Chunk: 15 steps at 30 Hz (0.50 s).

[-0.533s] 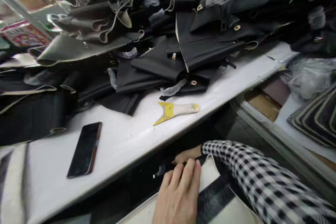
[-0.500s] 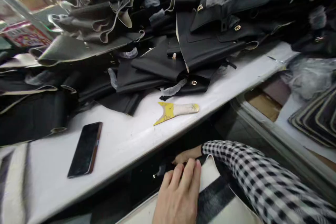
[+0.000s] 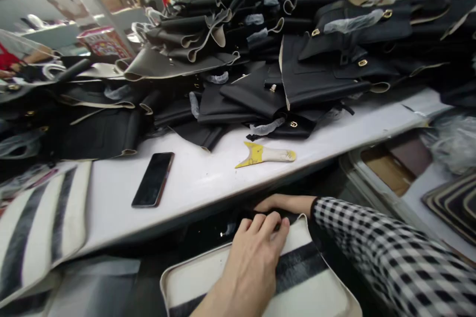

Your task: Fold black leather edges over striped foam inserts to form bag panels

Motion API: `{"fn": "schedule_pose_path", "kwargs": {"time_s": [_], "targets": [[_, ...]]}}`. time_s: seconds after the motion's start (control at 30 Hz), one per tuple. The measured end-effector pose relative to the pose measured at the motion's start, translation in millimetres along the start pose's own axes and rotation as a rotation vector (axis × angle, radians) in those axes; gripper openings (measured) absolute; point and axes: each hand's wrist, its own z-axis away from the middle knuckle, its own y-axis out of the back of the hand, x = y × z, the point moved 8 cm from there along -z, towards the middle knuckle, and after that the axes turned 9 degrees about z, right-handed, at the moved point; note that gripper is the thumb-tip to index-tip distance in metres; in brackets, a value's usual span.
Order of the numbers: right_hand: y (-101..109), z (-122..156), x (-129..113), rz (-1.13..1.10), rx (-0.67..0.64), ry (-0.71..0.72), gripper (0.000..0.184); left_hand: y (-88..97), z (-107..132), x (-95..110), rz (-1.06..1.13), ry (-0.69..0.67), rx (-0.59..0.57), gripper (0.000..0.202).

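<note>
A cream panel with black stripes (image 3: pixel 316 287) lies in front of me, below the table's edge. My left hand (image 3: pixel 256 252) rests on its top edge, fingers together and curled over the rim. Just beyond it is my right hand (image 3: pixel 284 203), in a black-and-white checked sleeve (image 3: pixel 390 257). It reaches left along the same edge into a dark gap under the table, and its fingertips are hidden there. A small shiny metal piece (image 3: pixel 222 233) glints in the gap beside my left fingers.
On the white table (image 3: pixel 193 183) lie a black phone (image 3: pixel 153 180) and a yellow-and-white scraper tool (image 3: pixel 266 154). Behind them is a big heap of black leather bag parts (image 3: pixel 297 74). Another striped panel (image 3: pixel 37 223) hangs at the left, and stacked panels (image 3: pixel 453 203) sit at the right. People work far back.
My view has lifted and swung, so the table sits higher and more to the right in frame. More of my right hand shows. Both hands stay at the panel's top edge.
</note>
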Motion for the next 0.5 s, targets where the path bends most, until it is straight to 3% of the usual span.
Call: {"fn": "schedule_pose_path", "kwargs": {"time_s": [0.1,0.17,0.33,0.5], "targets": [[-2,-1,-28,0.002,-0.293,0.027,0.043,10.7,5,-6,0.146,0.055,0.096,0.051],[1,7,-43,-0.009,-0.387,0.031,0.061,17.6,11,-14,0.257,0.104,0.175,0.045],[3,31,-67,-0.01,-0.384,0.05,0.072,34.6,37,-47,0.328,0.296,0.352,0.027],[-5,38,-83,0.143,-0.299,0.175,0.062,37.1,60,-71,0.336,0.414,0.336,0.01]]}}
